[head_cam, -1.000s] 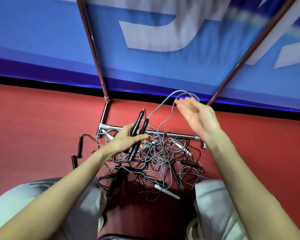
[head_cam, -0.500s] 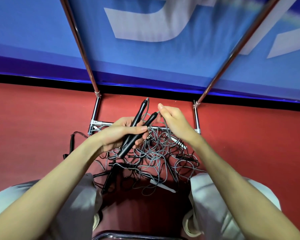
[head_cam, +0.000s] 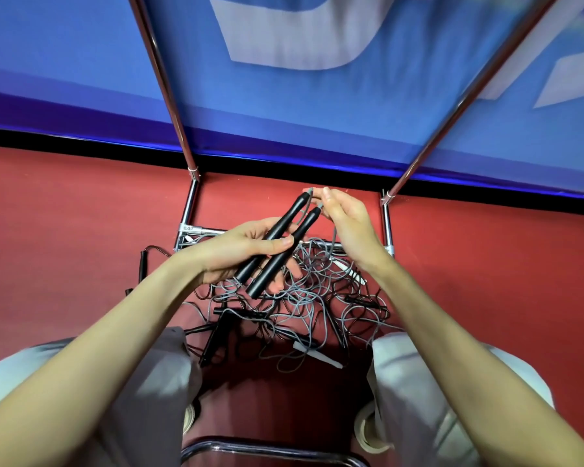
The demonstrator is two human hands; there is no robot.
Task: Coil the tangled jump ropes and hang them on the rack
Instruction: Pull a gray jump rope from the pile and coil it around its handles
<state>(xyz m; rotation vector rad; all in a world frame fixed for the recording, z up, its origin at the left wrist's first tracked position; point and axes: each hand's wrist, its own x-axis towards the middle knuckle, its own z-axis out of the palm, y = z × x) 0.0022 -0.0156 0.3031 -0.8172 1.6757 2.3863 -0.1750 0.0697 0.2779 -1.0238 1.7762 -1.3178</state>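
Two black handles (head_cam: 277,242) were gripped side by side in the left hand (head_cam: 236,252), with the thumb pressed across them and the fingers curled beneath. Their upper ends were tilted up and away from the palm, toward the right hand (head_cam: 346,227). Just beside those upper ends, a grey cord (head_cam: 332,237) appeared to be pinched in the fingertips (head_cam: 327,193) of the right hand, drawn together; the exact contact was too small to be made out. From there the cord was seen dropping below the right palm into a tangled heap of ropes (head_cam: 304,298), spread on the red floor (head_cam: 64,214) under both hands. More black handles (head_cam: 216,335) and a white one (head_cam: 317,355) were scattered in the heap, nearer the person's knees. Behind the hands, the low metal bar of the rack (head_cam: 191,203) was set on the floor, with two poles slanting upward past a blue wall (head_cam: 317,106).
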